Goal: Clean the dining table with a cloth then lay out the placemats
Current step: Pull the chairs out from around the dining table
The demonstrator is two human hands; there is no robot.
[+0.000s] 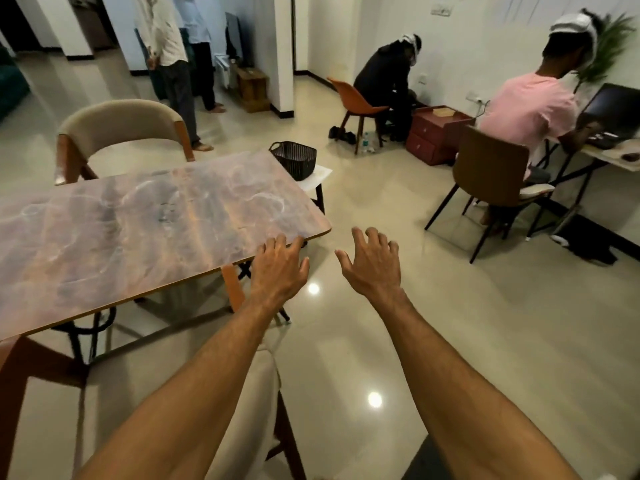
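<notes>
Both hands spread wide, empty: left hand point(278, 268) over desk point(138, 230) corner, right hand point(372, 265) off it. No cloth or placemats visible; probably in basket point(294, 159). Fetch cloth first.

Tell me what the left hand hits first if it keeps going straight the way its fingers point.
Probably the table: the left hand points up-left over its near corner, fingertips already at the edge. Depth is unclear; it may pass just above the top.

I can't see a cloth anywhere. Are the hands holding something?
No. The left hand and right hand are both open and empty, fingers spread.
</notes>
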